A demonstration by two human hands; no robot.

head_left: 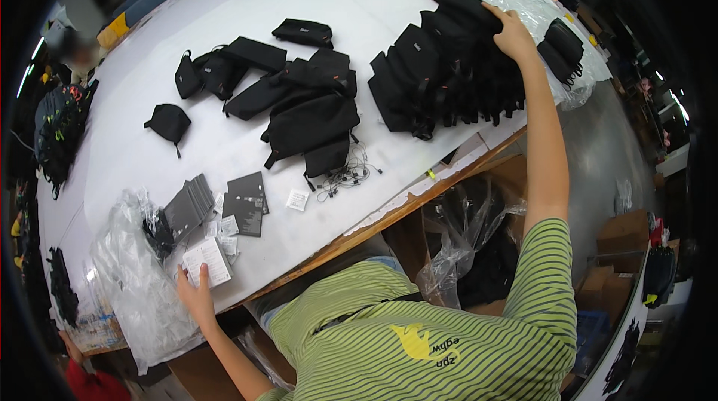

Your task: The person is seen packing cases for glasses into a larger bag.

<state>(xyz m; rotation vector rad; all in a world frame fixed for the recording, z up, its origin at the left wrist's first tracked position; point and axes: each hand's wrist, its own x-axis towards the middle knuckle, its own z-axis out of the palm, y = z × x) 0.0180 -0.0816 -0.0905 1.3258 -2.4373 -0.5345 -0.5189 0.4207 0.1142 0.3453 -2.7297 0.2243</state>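
Note:
My right hand (516, 36) reaches to the far right of the table, its fingers closed on the edge of a black pouch (465, 6) at the end of a long row. That row of black pouches (415, 49) leans in overlapping layers, with loops hanging toward the table edge. Near the front left edge, my left hand (196, 295) grips a stack of white printed cards (211, 259), thumb on top. Dark grey cards (245, 214) and a fanned grey stack (188, 206) lie beside it. More black pouches (314, 120) are heaped mid-table.
Black tag cords (345, 180) and a small white packet (297, 200) lie by the heap. Crumpled clear plastic (138, 274) covers the left front corner. Below the table edge stands a plastic-lined carton (479, 251). A person in red (93, 382) is at lower left.

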